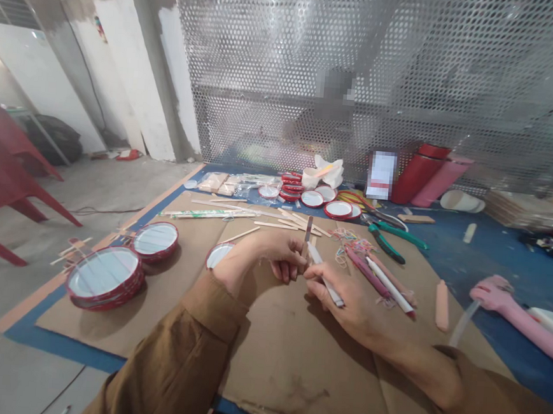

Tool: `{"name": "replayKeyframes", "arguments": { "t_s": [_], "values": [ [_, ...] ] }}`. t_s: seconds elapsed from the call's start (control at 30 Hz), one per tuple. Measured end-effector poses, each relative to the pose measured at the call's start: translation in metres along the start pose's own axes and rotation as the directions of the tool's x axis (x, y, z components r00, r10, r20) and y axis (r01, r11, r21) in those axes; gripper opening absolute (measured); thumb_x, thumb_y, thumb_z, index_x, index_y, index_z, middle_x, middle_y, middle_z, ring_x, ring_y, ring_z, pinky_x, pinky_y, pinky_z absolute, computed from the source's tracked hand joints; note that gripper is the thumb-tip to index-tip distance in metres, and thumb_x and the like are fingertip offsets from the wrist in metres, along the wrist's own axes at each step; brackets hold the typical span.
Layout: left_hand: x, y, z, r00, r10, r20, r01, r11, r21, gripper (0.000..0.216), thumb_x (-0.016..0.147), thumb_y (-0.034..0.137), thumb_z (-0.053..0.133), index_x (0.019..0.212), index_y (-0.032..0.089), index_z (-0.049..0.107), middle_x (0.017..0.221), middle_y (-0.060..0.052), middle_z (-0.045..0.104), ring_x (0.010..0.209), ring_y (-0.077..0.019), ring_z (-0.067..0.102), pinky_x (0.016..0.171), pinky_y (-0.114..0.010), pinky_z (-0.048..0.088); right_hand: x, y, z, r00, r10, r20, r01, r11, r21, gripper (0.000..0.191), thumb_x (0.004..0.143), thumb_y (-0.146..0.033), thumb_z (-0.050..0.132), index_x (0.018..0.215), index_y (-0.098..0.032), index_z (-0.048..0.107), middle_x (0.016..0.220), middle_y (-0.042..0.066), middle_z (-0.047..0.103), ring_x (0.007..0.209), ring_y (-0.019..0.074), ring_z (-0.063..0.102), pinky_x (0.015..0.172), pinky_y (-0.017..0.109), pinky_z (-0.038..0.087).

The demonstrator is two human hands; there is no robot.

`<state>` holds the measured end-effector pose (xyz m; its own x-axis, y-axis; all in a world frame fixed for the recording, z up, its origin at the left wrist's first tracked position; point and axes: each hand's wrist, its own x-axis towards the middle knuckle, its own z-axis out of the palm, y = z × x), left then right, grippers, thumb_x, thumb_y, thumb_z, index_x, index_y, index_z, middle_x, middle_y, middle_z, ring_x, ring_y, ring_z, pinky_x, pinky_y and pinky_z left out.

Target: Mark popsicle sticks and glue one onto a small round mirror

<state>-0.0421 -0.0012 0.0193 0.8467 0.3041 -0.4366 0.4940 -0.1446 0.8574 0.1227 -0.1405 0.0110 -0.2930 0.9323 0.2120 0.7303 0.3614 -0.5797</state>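
Note:
My left hand (282, 251) is closed on a flat wooden craft stick (309, 227), which stands upright and looks brown along its upper part. In my right hand (346, 295) is a white marker (325, 273), its front end against or very near the stick; the exact contact is hidden by my fingers. Behind my left wrist a red-rimmed round lid (219, 255) lies partly covered. Pale craft sticks (299, 221) are scattered beyond my hands. Right of them lie loose coloured rubber bands (348, 238), a dark pink marker (367, 271) and a white marker with a red end (392, 287).
Stacked red-rimmed lids with sticks and strings (103, 276) stand left on the cardboard (292, 374). Green-handled pliers (386, 243), more lids (338, 209), a phone (381, 176) and a red bottle (417, 173) are farther back. A pink glue gun (521, 319) lies right.

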Motion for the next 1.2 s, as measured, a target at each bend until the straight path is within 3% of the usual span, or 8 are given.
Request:
{"name": "replayKeyframes", "arguments": {
  "t_s": [0.37,0.63,1.2],
  "values": [
    [-0.0002,0.0011,0.0008,1.000,0.015,-0.017,-0.015,1.000,0.003,0.009,0.086,0.021,0.056,0.080,0.016,0.060,0.061,0.000,0.063,0.056,-0.0114,0.064,0.058,-0.023,0.054,-0.0008,0.0002,-0.0008,0.999,0.027,0.035,-0.027,1.000,0.006,0.023,0.101,-0.037,0.042,0.104,-0.023,0.060,0.082,0.003,0.069,0.067,0.0157,0.062,0.069,0.029,0.048],
    [0.0022,-0.0027,-0.0011,0.999,0.039,-0.001,-0.039,0.999,0.007,0.013,0.084,0.028,0.060,0.080,0.015,0.061,0.061,0.000,0.064,0.057,-0.0117,0.065,0.057,-0.023,0.054,-0.0007,-0.0011,0.0000,1.000,0.005,0.013,-0.005,1.000,0.015,0.022,0.100,-0.035,0.042,0.101,-0.022,0.060,0.082,0.003,0.070,0.068,0.0159,0.063,0.069,0.029,0.048],
    [0.0002,0.0013,0.0011,1.000,0.012,-0.011,-0.012,1.000,-0.001,0.010,0.085,0.020,0.056,0.079,0.015,0.061,0.060,0.000,0.064,0.056,-0.0120,0.065,0.057,-0.023,0.054,-0.0006,-0.0038,0.0001,1.000,0.027,0.000,-0.027,0.998,0.060,0.020,0.099,-0.035,0.043,0.099,-0.022,0.059,0.077,0.002,0.068,0.065,0.0155,0.062,0.064,0.027,0.047]
  ]
}}
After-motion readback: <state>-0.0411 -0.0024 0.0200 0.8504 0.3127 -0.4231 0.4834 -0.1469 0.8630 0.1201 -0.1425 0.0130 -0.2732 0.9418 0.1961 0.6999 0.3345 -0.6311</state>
